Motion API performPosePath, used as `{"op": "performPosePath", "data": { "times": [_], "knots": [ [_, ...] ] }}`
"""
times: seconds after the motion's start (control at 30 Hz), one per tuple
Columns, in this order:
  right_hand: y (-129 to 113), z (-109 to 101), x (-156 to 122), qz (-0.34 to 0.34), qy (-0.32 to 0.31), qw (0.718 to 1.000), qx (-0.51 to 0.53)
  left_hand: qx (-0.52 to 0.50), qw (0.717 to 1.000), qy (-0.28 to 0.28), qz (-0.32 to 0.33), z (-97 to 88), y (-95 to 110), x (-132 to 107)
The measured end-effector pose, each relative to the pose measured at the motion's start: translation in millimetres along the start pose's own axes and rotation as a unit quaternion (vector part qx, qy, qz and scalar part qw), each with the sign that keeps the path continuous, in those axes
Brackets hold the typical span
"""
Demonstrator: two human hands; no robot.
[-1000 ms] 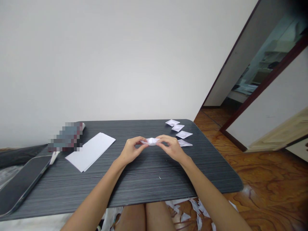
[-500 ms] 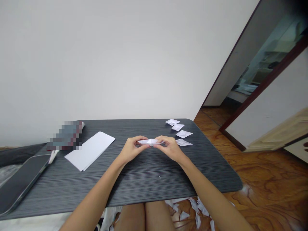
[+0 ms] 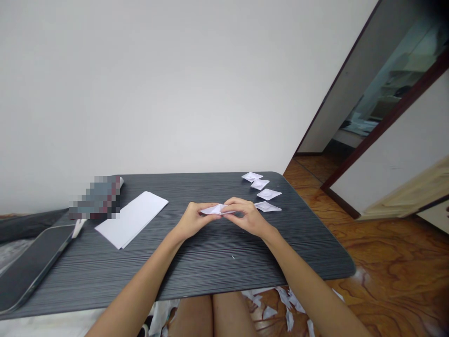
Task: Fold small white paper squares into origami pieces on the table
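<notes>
Between my two hands is a small white paper boat (image 3: 214, 210), held just over the dark table. My left hand (image 3: 191, 220) pinches its left end between thumb and fingers. On the other side, my right hand (image 3: 246, 216) grips the right part, thumb below and fingers above. The boat's pointed middle shows between the fingertips; its right end is partly hidden by my fingers. Several finished-looking paper boats stand in a line beyond my right hand, the nearest boat (image 3: 268, 206) just past the knuckles and the farthest boat (image 3: 251, 177) by the back edge.
A stack of white paper sheets (image 3: 132, 220) lies left on the dark table (image 3: 210, 271). Farther left are a blurred-out item (image 3: 96, 199) and a dark flat slab-like object (image 3: 35, 264). Paper scraps (image 3: 269, 312) litter the floor below. A white wall rises behind.
My right fingers have shifted slightly inward and up over the boat, covering more of its right side. The boat has tilted a little. My left hand stays nearly in place.
</notes>
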State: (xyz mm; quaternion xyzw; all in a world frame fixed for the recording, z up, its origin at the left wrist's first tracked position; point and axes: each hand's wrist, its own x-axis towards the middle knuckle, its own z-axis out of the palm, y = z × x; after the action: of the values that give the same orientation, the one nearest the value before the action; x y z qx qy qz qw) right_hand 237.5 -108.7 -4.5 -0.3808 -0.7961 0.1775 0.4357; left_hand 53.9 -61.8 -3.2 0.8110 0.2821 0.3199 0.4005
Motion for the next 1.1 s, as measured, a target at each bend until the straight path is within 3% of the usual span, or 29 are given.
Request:
{"op": "performPosePath", "data": {
  "times": [0.17,0.27,0.43,0.57,0.77,1.1],
  "knots": [
    [-1,0,0,0.005,-0.018,1.0,0.005,-0.007,1.0,-0.013,0.001,0.9,0,0],
    [1,1,0,0.025,0.003,0.999,0.021,-0.009,1.0,0.0,-0.003,0.7,1,0],
    [4,8,1,0.132,0.081,0.977,0.145,-0.074,0.996,0.003,-0.039,0.7,6,0],
    [3,11,3,0.173,0.097,0.957,0.213,-0.151,0.986,0.0,-0.075,2.6,9,0],
    [4,11,5,0.22,0.034,0.947,0.231,-0.2,0.974,-0.009,-0.103,6.8,7,2],
    [9,7,2,0.263,-0.06,0.914,0.304,-0.26,0.946,-0.086,-0.174,3.0,0,5]
  ]
}}
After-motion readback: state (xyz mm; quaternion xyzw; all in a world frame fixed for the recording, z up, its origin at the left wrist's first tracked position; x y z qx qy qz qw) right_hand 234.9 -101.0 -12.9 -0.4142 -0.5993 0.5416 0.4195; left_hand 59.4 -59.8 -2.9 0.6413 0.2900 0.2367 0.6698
